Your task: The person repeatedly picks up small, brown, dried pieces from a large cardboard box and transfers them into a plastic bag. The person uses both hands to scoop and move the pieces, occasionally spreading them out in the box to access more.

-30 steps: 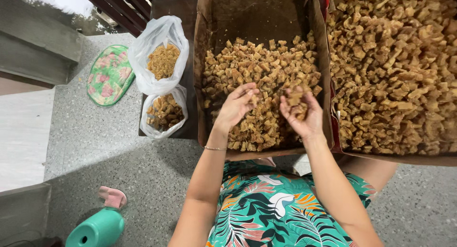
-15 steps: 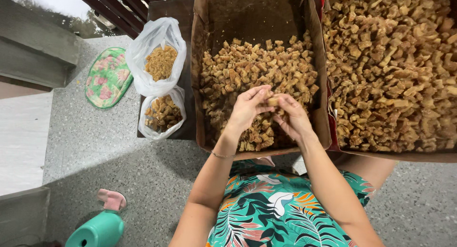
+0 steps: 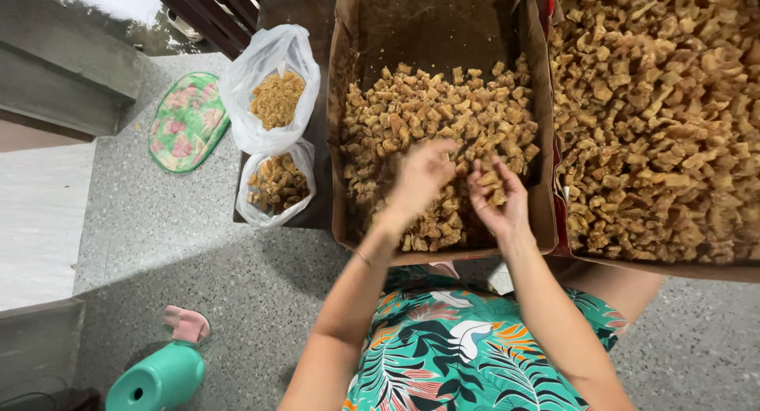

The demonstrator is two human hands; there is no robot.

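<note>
Over the near end of the cardboard box (image 3: pixel 348 142), the right hand (image 3: pixel 497 195) cups a few fried pieces (image 3: pixel 443 118); the left hand (image 3: pixel 423 173) hovers beside it, fingers loosely curled, seemingly empty. The pieces look light, brittle, likely greasy, best pinched gently.

The left hand (image 3: pixel 423 177) is motion-blurred, its fingers indistinct. The large right-hand cardboard box of golden fried pieces (image 3: pixel 657 118) is cut off by the top and right edges; the teal plastic cylinder (image 3: pixel 158 379) by the bottom edge
</note>
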